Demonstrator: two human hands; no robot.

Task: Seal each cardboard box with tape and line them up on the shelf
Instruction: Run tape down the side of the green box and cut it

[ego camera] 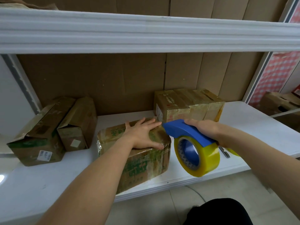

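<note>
Head view: your left hand [142, 135] lay flat, fingers spread and gripping nothing, pressing the top of the cardboard box [138, 156] at centre frame on the white shelf [259, 127]. Your right hand [206, 129], just right of it, wrapped around the blue tape dispenser [191, 143], its nose touching the box's far right corner, yellow roll hanging below.

The white shelf [253, 125] in front of me carries a taped box [144, 166] at its front edge, two open boxes [53, 127] toward its left end, a row of sealed boxes [190, 105] against the back, and a small metal tool [224, 152] near the right front edge.
</note>
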